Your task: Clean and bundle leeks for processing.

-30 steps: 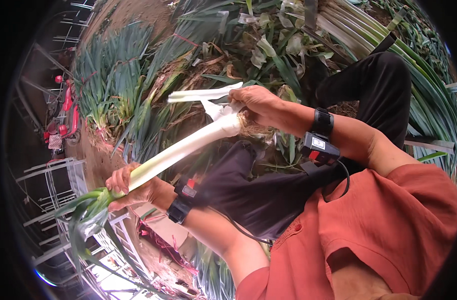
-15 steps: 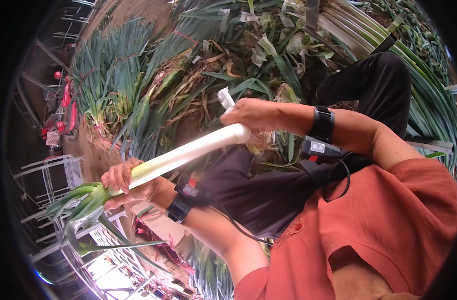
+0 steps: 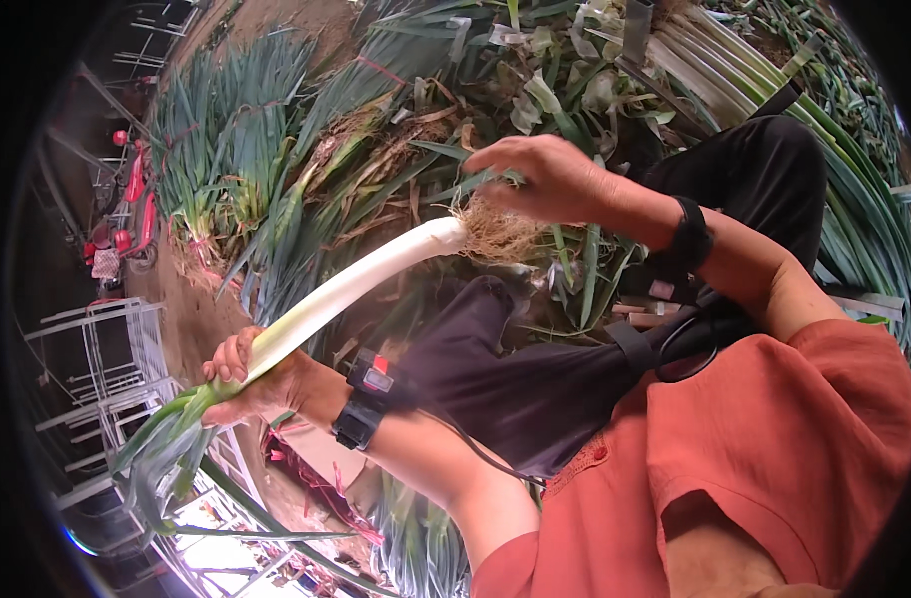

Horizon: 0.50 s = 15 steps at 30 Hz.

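A long leek (image 3: 351, 284) slants across in front of me, its white shaft up to the right and its green leaves (image 3: 171, 439) hanging at the lower left. My left hand (image 3: 241, 379) is wrapped round it where white turns to green. Pale, bushy roots (image 3: 500, 231) spread from its other end. Just above those roots is my right hand (image 3: 545, 177), slightly blurred, fingers stretched out and apart, with nothing visible in it.
Tied bundles of leeks (image 3: 241, 149) stand at the far left. Loose leaves and trimmings (image 3: 555, 90) are heaped ahead, with long leeks (image 3: 734, 70) stacked at the far right. Metal racks (image 3: 107, 379) and a red vehicle (image 3: 136, 199) are on the left. Red ties (image 3: 341, 503) lie near my left arm.
My right hand has come off the root end and moved up and to the right, uncovering the roots. The white strip beside it is gone from view. My left hand keeps its hold.
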{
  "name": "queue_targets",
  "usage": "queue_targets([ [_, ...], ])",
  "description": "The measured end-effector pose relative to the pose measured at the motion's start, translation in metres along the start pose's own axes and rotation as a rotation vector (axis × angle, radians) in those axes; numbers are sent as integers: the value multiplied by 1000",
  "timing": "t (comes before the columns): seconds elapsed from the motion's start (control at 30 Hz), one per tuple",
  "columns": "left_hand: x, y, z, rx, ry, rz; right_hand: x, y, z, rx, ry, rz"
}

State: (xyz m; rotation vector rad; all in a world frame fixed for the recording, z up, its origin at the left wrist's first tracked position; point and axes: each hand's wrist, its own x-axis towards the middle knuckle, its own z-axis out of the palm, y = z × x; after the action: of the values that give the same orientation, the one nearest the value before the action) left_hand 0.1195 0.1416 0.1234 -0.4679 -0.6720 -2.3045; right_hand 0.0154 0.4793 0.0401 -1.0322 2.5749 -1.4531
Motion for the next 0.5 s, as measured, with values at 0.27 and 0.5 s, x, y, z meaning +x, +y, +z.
queue_targets([
  [0.27, 0, -8, 7, 112, 88, 26, 0, -49, 27, -24, -143, -13],
  [0.5, 1, -29, 17, 395, 299, 120, 6, -43, 30, -37, -312, 106],
])
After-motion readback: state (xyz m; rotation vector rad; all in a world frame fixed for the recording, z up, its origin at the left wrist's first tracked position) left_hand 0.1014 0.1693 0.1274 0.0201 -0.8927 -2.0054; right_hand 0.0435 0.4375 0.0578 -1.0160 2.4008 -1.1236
